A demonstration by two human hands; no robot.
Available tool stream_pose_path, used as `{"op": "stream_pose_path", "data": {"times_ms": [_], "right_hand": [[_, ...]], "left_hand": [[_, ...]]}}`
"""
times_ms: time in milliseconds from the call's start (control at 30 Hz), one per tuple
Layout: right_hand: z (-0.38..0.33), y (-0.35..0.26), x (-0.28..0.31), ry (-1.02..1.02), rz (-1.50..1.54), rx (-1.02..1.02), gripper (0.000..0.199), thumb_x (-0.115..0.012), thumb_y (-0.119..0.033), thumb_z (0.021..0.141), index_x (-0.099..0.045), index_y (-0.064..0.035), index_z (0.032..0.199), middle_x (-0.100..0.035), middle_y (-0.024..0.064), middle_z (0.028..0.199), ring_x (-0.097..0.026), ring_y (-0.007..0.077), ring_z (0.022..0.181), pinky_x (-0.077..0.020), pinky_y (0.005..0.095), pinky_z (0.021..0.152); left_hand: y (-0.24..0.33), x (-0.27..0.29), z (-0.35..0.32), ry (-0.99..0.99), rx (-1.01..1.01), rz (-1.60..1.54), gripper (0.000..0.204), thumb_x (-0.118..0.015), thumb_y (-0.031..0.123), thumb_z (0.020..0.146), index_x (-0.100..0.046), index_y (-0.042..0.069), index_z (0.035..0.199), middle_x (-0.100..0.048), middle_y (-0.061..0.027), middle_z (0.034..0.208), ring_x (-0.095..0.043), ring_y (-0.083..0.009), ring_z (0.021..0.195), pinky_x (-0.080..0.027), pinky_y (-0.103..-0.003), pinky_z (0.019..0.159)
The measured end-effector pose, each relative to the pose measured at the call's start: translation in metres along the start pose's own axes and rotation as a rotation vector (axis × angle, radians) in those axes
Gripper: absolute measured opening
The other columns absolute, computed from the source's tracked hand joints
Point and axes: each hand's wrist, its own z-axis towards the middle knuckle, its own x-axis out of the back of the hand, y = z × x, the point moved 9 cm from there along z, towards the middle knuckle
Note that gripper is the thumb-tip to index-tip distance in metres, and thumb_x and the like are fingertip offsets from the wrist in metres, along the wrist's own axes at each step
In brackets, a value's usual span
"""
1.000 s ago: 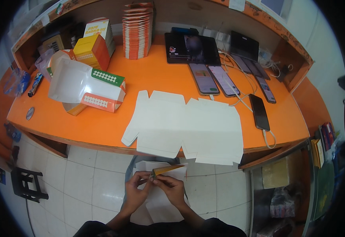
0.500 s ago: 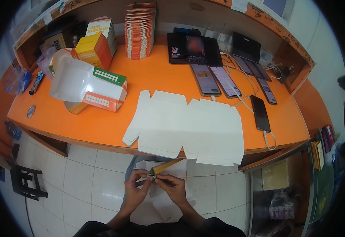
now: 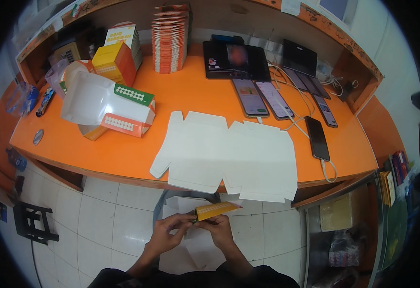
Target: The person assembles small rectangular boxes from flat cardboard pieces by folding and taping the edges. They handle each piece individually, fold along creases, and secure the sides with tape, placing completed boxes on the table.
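Head view: I see both hands low over the tiled floor, in front of the orange desk (image 3: 123, 153). My left hand (image 3: 167, 234) and right hand (image 3: 218, 229) pinch a flat box blank (image 3: 216, 210) (thin card, I judge: light, easily creased), best held by its folded edge; it juts up-right from the fingertips.

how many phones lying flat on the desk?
5, maybe more: two lit phones below the tablet, two dark ones by the laptop, one black phone near the front edge. Overlap near the laptop may hide another.
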Motion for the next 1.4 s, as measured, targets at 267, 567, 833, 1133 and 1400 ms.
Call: {"op": "stream_pose_path", "data": {"times_ms": [267, 567, 833, 1133, 1400], "right_hand": [[0.003, -0.010, -0.017, -0.117, 0.446, 0.012, 0.028, -0.052, -0.004, 0.092, -0.051, 0.0008, 0.120, -0.062, 0.0061, 0.102, -0.057, 0.0132, 0.086, -0.0427, 0.0268, 0.081], [0.011, -0.008, -0.025, -0.194, -0.250, 0.040, 0.039, -0.067, -0.014, 0.084, -0.052, -0.0046, 0.119, -0.059, 0.0068, 0.110, -0.054, 0.0133, 0.096, -0.0434, 0.0279, 0.080], [-0.003, 0.020, -0.053, -0.315, -0.730, 0.256, 0.074, -0.083, -0.021, 0.068, -0.043, -0.0055, 0.127, -0.050, 0.0093, 0.115, -0.051, 0.0182, 0.094, -0.0457, 0.0300, 0.078], [0.014, 0.041, -0.023, -0.231, -0.654, 0.052, 0.045, -0.075, -0.008, 0.075, -0.060, -0.0051, 0.117, -0.068, 0.0053, 0.097, -0.065, 0.0137, 0.087, -0.0511, 0.0263, 0.081], [0.007, 0.049, -0.043, -0.229, -0.678, 0.115, 0.021, -0.070, -0.009, 0.081, -0.068, -0.0008, 0.100, -0.071, 0.0087, 0.089, -0.068, 0.0132, 0.082, -0.0532, 0.0255, 0.080]], "left_hand": [[0.012, -0.015, 0.007, 0.121, -0.123, 0.321, 0.050, -0.062, 0.014, 0.087, -0.042, 0.002, 0.131, -0.061, -0.0221, 0.103, -0.064, -0.0334, 0.089, -0.049, -0.036, 0.084], [-0.050, -0.007, -0.013, -0.088, 0.504, 0.108, 0.038, -0.049, 0.025, 0.095, -0.052, -0.008, 0.115, -0.062, -0.0175, 0.071, -0.066, -0.0291, 0.074, -0.049, -0.039, 0.069], [-0.062, 0.018, 0.001, 0.152, 0.314, 0.162, 0.032, -0.049, 0.022, 0.094, -0.058, -0.008, 0.097, -0.064, -0.0188, 0.081, -0.063, -0.0259, 0.077, -0.048, -0.035, 0.069], [-0.071, 0.019, 0.002, 0.087, 0.190, 0.226, 0.023, -0.055, 0.012, 0.090, -0.060, -0.009, 0.098, -0.059, -0.0204, 0.094, -0.064, -0.0299, 0.083, -0.054, -0.035, 0.063], [-0.086, 0.055, -0.007, 0.271, 0.238, 0.240, 0.015, -0.068, 0.006, 0.078, -0.064, -0.008, 0.082, -0.060, -0.0200, 0.076, -0.062, -0.0348, 0.066, -0.051, -0.037, 0.064]]}}
